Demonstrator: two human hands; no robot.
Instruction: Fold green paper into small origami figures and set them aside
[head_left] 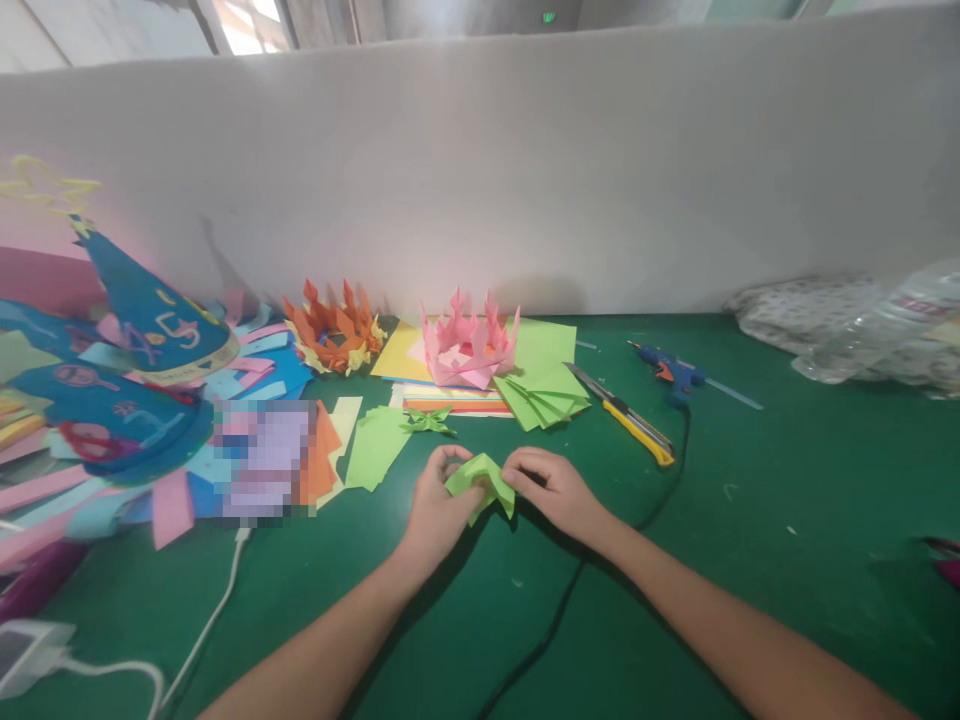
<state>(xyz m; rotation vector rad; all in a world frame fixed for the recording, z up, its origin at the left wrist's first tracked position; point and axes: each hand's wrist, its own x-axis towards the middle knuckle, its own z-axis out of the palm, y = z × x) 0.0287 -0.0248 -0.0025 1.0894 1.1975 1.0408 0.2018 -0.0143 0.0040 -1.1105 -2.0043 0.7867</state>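
A partly folded piece of light green paper (486,478) is held between my two hands just above the green table. My left hand (437,502) grips its left side, the thumb tucked into the fold. On the right edge, the fingers of my right hand (551,487) pinch the paper. Behind it lies a small folded green paper shape (429,420), beside several flat green sheets (373,445). A pink paper crown (469,350) stands farther back on stacked coloured paper, with an orange paper crown (337,335) to its left.
To the right lie a yellow utility knife (637,430) and a blue glue gun (671,372), whose black cord (559,615) runs under my right arm. Blue cone hats (154,300) and paper strips crowd the left. A plastic bottle (892,320) lies at far right.
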